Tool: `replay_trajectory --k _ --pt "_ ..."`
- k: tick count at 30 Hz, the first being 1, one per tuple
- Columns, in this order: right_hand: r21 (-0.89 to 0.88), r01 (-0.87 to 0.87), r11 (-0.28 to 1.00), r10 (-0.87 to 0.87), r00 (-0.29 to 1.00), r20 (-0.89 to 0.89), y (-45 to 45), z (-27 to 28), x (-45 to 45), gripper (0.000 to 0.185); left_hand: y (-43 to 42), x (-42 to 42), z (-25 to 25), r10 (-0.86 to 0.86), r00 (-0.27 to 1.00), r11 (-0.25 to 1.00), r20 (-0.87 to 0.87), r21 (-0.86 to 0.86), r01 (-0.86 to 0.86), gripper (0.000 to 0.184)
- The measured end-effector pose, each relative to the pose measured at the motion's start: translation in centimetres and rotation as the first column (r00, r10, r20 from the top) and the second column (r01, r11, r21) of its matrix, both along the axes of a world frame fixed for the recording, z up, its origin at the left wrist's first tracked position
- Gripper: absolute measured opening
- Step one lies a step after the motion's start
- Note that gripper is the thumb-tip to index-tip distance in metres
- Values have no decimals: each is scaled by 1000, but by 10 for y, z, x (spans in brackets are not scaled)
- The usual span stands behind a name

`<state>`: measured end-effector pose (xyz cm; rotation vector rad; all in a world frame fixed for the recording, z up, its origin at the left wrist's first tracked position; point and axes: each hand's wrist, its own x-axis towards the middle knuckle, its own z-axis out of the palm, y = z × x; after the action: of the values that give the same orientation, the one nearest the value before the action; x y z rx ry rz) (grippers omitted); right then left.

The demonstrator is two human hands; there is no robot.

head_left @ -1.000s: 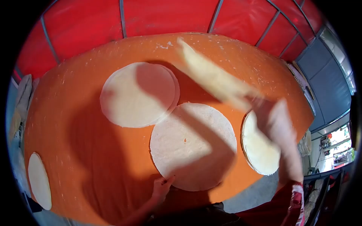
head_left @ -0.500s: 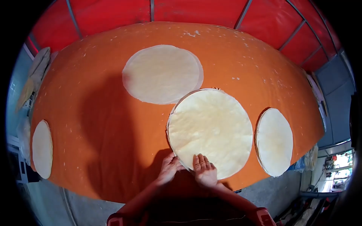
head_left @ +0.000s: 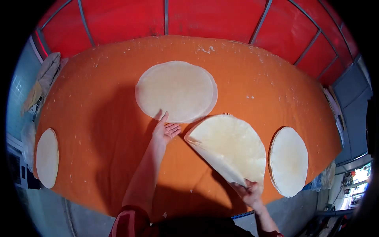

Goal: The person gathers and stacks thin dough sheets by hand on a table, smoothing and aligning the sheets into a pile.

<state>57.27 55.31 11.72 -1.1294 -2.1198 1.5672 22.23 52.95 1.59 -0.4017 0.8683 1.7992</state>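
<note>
A stack of round, thin flatbread sheets [head_left: 233, 146] lies right of centre, its near-left side raised and bent along a slanting edge. My right hand [head_left: 251, 192] is closed on the near edge of this stack, fingers partly hidden behind the sheets. Left of it, my left hand [head_left: 167, 128] reaches forward with palm up and fingers apart, holding nothing. Its thumb tip is at the near edge of a thin, pale round sheet [head_left: 177, 91], which lies flat farther back; whether they touch I cannot tell.
The orange cloth [head_left: 94, 150] covers a wide table. Round sheet stacks lie at its right [head_left: 289, 162] and left [head_left: 47, 158] sides. A red panelled wall [head_left: 213, 19] stands behind. Folded cloth [head_left: 49, 69] rests at the left edge.
My left hand has left the stack and moved forward toward the back sheet. My right hand has shifted right, and the stack's near-left side has risen and bent. The view has tilted slightly.
</note>
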Motion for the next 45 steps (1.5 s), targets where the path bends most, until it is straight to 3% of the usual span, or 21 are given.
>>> replay_trajectory --k 3,7,10,12,15,17,18,19,20,22,24,25,27,28,29,33,36,38,40,42,45 --pt "-172 -67 983 79 994 69 47 21 24 25 28 -12 -9 30 982 997 -185 -58 -41 44" --pt "-64 66 996 -79 973 -219 130 96 21 29 20 -5 -1 136 941 933 -309 -279 -226 21" --pt "430 41 902 29 987 -155 188 166 14 25 -59 31 1 194 865 944 -462 -151 -292 14" --pt "534 33 845 -30 999 -13 177 209 -25 27 -133 56 -18 -78 831 951 -551 -291 -104 18" --pt "709 -4 705 -149 977 153 113 245 -100 32 -201 111 18 -233 771 830 -593 -534 -160 20" --pt "189 -139 972 181 958 -224 123 210 -104 30 -228 131 13 -225 691 816 -687 -521 -252 24" --pt "527 -342 778 334 936 115 94 190 -116 30 -237 140 9 -158 609 799 -777 -463 -384 29" --pt "799 -557 228 149 831 537 65 170 -128 32 -244 147 5 -99 511 768 -854 -392 -506 36" --pt "764 -606 -223 -65 791 608 36 150 -140 36 -245 148 6 -188 476 754 -859 -437 -490 44" --pt "568 -537 -623 -71 763 643 -7 54 -156 44 -245 149 9 -141 503 774 -853 -411 -481 44" --pt "364 -906 -217 413 253 875 -60 27 -166 41 -251 147 10 -198 452 801 -870 -409 -436 41" --pt "796 -586 -152 643 553 530 -61 -24 -167 45 -254 147 6 -188 463 790 -866 -414 -453 41" --pt "113 -979 -173 569 -5 822 -43 -22 -201 36 -256 145 -3 12 547 860 -837 -271 -433 35" --pt "403 -912 81 761 317 565 -22 -33 -200 24 -258 143 -1 56 677 886 -733 -276 -372 30" --pt "366 -900 239 718 417 558 -19 13 -211 19 -261 138 1 73 682 876 -727 -280 -392 30" --pt "739 -657 152 511 692 510 -45 120 -216 35 -266 121 12 224 883 920 -413 -210 -331 30" --pt "853 -494 -170 560 663 496 -86 59 -203 30 -270 116 5 308 894 941 -326 -31 -336 27" --pt "736 -625 -260 586 503 635 -95 -9 -205 27 -269 122 1 299 850 933 -434 -55 -356 28" --pt "563 -781 -269 554 352 754 -94 -30 -212 23 -268 128 -5 275 798 924 -537 -82 -374 29" --pt "481 -872 -94 661 307 685 -79 -25 -227 12 -265 133 -12 -4 545 893 -839 -248 -376 34" --pt "639 -770 2 558 530 638 -81 7 -223 34 -264 134 -4 179 720 934 -670 -115 -339 44"
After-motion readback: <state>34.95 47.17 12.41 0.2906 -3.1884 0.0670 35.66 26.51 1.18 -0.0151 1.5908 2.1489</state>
